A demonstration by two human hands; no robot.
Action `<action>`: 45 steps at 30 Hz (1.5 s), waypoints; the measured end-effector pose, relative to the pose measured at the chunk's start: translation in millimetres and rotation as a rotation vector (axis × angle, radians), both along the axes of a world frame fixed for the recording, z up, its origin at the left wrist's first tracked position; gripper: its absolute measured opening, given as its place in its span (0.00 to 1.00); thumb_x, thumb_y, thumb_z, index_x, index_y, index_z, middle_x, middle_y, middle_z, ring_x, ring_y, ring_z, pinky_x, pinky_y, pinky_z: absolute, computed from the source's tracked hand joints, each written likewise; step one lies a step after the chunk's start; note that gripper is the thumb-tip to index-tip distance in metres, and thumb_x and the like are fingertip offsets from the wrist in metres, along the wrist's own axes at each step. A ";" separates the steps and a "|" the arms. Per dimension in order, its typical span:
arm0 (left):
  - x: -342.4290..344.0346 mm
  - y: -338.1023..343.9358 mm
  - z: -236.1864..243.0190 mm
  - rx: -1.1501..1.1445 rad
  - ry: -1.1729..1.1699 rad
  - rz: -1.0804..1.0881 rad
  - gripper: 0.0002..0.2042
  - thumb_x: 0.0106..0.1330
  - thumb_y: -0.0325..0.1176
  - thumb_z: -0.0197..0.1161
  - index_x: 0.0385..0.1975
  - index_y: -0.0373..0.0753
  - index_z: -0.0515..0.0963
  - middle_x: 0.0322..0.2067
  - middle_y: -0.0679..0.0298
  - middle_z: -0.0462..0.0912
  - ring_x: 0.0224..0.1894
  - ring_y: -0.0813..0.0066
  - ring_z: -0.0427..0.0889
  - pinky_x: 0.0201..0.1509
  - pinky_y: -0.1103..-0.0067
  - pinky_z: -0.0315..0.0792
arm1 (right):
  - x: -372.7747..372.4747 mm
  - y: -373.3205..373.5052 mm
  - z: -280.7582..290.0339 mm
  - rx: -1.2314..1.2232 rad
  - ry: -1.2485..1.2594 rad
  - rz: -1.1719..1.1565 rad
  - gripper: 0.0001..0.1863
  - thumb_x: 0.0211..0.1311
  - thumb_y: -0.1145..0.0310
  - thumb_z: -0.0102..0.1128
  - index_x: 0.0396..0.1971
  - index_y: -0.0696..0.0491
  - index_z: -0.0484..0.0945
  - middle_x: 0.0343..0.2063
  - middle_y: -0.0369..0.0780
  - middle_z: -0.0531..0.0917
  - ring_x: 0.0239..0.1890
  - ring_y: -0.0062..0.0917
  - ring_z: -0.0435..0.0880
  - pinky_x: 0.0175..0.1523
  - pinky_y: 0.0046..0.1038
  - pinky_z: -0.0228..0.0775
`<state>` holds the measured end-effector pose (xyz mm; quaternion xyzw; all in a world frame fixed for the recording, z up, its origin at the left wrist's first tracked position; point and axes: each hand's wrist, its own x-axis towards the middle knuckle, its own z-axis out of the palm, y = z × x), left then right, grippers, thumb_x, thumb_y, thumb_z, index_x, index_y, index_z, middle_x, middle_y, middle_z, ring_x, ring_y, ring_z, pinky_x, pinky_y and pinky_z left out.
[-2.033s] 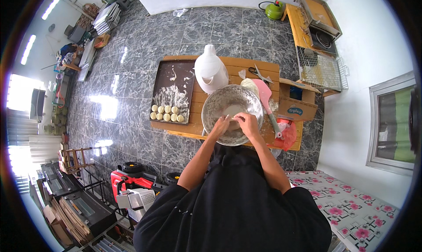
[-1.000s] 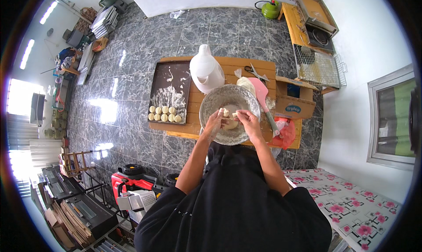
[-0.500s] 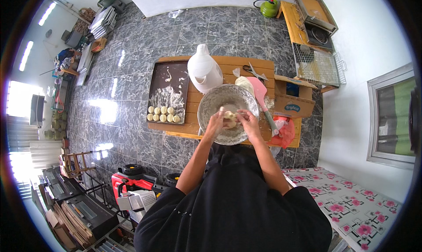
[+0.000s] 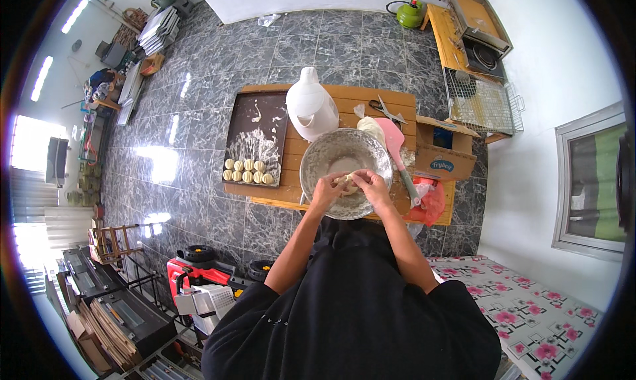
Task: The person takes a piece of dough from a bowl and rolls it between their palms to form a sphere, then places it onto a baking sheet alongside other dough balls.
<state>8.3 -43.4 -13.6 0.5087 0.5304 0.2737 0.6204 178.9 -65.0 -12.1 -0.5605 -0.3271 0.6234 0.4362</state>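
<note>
Both my hands are over a metal mixing bowl (image 4: 311,153), its inside coated with white residue. Between them is a small pale lump of dough (image 4: 347,179), partly hidden by the fingers. My left hand (image 4: 328,190) is closed on it from one side. The fingertips of my right hand (image 4: 372,185) pinch it from the other. More pale dough seems to lie beneath my fingers, but I cannot make it out clearly. To the left, a dark baking tray (image 4: 246,118) dusted with white carries two rows of ridged, pale dough balls (image 4: 248,176) along its near edge.
Behind the bowl stands a white pitcher (image 4: 311,108). A pink spatula (image 4: 392,136), scissors (image 4: 391,113) and a pale plastic bag (image 4: 372,127) lie around its far right. A cardboard box (image 4: 427,162) and a red plastic bag (image 4: 434,204) sit on the table's right side.
My hands have come closer together, and the fingers now cover more of the dough. The bowl, tray and dough balls stay as they were; the view has shifted slightly.
</note>
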 end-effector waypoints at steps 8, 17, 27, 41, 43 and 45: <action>2.5 0.5 11.0 -0.214 -0.290 0.050 0.17 0.69 0.32 0.59 0.55 0.30 0.76 0.38 0.60 0.85 0.41 0.77 0.83 0.43 0.81 0.77 | 1.9 -3.1 -1.2 0.023 -0.037 0.019 0.10 0.66 0.67 0.63 0.39 0.59 0.80 0.33 0.37 0.85 0.37 0.17 0.82 0.46 0.21 0.74; 3.8 1.0 0.5 -0.076 -0.053 0.065 0.15 0.70 0.32 0.59 0.50 0.29 0.79 0.33 0.61 0.85 0.36 0.79 0.83 0.39 0.81 0.77 | 0.3 -3.8 -13.9 0.067 -0.046 -0.050 0.10 0.65 0.68 0.64 0.40 0.58 0.80 0.32 0.34 0.84 0.36 0.14 0.81 0.43 0.19 0.71; -15.7 4.4 -13.6 -0.341 -0.541 0.260 0.18 0.72 0.31 0.54 0.56 0.27 0.71 0.39 0.60 0.81 0.41 0.75 0.82 0.46 0.80 0.76 | -6.2 -0.5 -29.9 0.289 -0.715 0.098 0.09 0.58 0.67 0.65 0.35 0.55 0.85 0.31 0.41 0.83 0.33 0.30 0.83 0.41 0.30 0.72; -24.2 -7.7 -16.6 -0.216 -0.470 0.377 0.15 0.75 0.30 0.49 0.57 0.31 0.69 0.47 0.62 0.77 0.47 0.73 0.81 0.47 0.80 0.77 | -20.7 14.7 -68.3 0.302 -0.763 0.084 0.12 0.54 0.71 0.67 0.38 0.56 0.77 0.34 0.45 0.82 0.39 0.38 0.83 0.42 0.36 0.74; -27.8 -6.9 -14.8 -0.153 -0.562 0.406 0.17 0.75 0.33 0.52 0.57 0.31 0.69 0.49 0.61 0.72 0.47 0.74 0.79 0.45 0.81 0.76 | -15.0 15.2 -64.9 0.307 -0.720 0.107 0.13 0.56 0.71 0.67 0.40 0.57 0.77 0.35 0.44 0.83 0.40 0.36 0.84 0.42 0.34 0.75; -29.9 -6.7 -10.2 -0.115 -0.533 0.414 0.18 0.75 0.37 0.53 0.57 0.30 0.69 0.48 0.62 0.71 0.44 0.75 0.77 0.44 0.81 0.75 | -8.3 15.5 -57.5 0.293 -0.690 0.101 0.13 0.58 0.69 0.66 0.42 0.56 0.77 0.36 0.44 0.84 0.40 0.34 0.85 0.42 0.33 0.76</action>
